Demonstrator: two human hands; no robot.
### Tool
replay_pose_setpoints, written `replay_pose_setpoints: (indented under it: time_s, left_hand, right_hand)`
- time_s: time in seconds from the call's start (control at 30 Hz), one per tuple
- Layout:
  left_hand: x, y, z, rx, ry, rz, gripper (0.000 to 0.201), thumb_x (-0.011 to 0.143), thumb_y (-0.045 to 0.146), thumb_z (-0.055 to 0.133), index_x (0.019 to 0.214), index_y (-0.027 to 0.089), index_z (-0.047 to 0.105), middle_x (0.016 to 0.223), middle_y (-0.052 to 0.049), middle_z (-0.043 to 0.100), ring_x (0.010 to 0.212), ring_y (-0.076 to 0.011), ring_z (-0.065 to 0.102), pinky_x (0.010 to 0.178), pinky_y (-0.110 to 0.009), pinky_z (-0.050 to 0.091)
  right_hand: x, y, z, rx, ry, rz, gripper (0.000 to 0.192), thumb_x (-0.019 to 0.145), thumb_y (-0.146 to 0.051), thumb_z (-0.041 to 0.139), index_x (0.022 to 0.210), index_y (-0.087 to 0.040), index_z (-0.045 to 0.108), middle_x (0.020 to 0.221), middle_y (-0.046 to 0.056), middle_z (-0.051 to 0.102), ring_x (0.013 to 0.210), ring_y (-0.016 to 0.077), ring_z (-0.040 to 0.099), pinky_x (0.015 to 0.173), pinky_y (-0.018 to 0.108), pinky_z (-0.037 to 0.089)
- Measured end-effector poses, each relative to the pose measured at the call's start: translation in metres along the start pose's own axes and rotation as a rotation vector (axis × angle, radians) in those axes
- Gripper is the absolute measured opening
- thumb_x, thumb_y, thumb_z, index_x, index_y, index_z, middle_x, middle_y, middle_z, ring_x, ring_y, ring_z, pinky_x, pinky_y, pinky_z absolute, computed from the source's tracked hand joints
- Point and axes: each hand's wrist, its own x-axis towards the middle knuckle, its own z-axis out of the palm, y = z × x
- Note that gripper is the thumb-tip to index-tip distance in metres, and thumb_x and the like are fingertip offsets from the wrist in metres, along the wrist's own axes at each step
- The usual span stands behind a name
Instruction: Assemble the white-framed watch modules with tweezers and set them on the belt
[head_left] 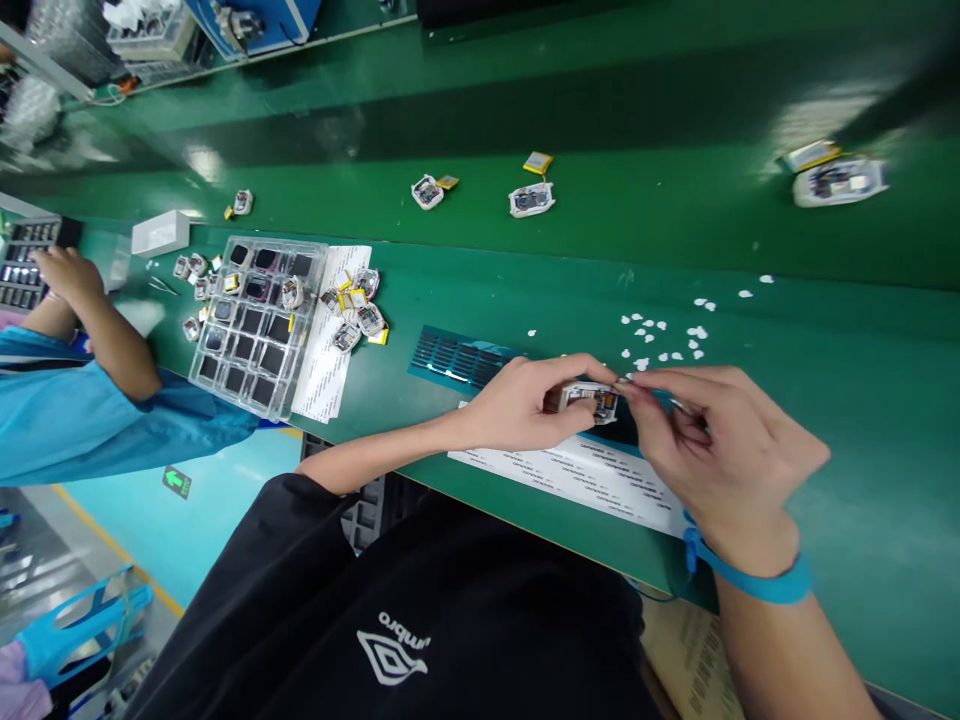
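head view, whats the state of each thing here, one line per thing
left hand: shut on small white module, holding it over the table
right hand: fingertips pinched at the module's right end
small white module: held off the table, open side up
clear compartment tray: flat on the table, dark parts in most cells
loose modules: lying beside the tray
white paper bits: scattered on the table
blue wrist strap: worn on right wrist

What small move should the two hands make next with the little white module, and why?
Probably lower the white module onto the printed sheet: the left hand grips it above the sheet while the right hand pinches at its edge.
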Motion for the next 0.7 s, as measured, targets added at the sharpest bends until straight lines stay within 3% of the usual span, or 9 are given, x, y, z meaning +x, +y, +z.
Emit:
replay_pose_setpoints:
  time_s: [0.3, 0.47, 0.57, 0.7]
  left_hand:
    - [0.0057, 0.003, -0.0052, -0.15, -0.075, -0.059, 0.014, 0.089, 0.024, 0.059, 0.098, 0.018, 0.068, 0.08, 0.001, 0.063, 0.057, -0.0084, 0.041, 0.057, -0.027, 0.035]
    - [0.0053, 0.0053, -0.0052, -0.177, -0.081, -0.098, 0.017, 0.089, 0.023, 0.059, 0.103, 0.02, 0.067, 0.09, -0.001, 0.069, 0.057, -0.0085, 0.041, 0.056, -0.027, 0.033]
    - [0.0042, 0.0046, -0.0048, -0.22, -0.06, -0.136, 0.017, 0.089, 0.023, 0.06, 0.106, 0.023, 0.06, 0.078, 0.003, 0.063, 0.057, -0.0101, 0.044, 0.056, -0.028, 0.033]
    - [0.0037, 0.0029, -0.0048, -0.287, -0.062, -0.166, 0.015, 0.089, 0.02, 0.059, 0.102, 0.025, 0.052, 0.065, 0.007, 0.052, 0.054, -0.0102, 0.04, 0.054, -0.028, 0.032]
  right_hand:
    - [-0.0015, 0.0005, -0.0005, -0.212, -0.021, -0.175, 0.034, 0.088, -0.003, 0.074, 0.115, -0.023, 0.069, 0.089, -0.002, 0.082, 0.066, 0.0084, 0.072, 0.046, 0.024, 0.041]
    - [0.0009, 0.0017, 0.0008, -0.365, 0.047, -0.069, 0.043, 0.09, -0.006, 0.071, 0.128, -0.023, 0.068, 0.091, 0.0, 0.083, 0.066, 0.0118, 0.074, 0.044, 0.026, 0.041]
    - [0.0023, 0.0018, 0.0004, -0.29, -0.012, -0.077, 0.055, 0.092, -0.009, 0.073, 0.142, -0.029, 0.063, 0.108, 0.0, 0.084, 0.077, 0.0127, 0.079, 0.05, 0.024, 0.049]
    - [0.0022, 0.003, -0.0017, -0.177, -0.105, -0.182, 0.055, 0.092, -0.004, 0.073, 0.141, -0.027, 0.063, 0.117, -0.001, 0.082, 0.08, 0.0113, 0.08, 0.061, 0.023, 0.057]
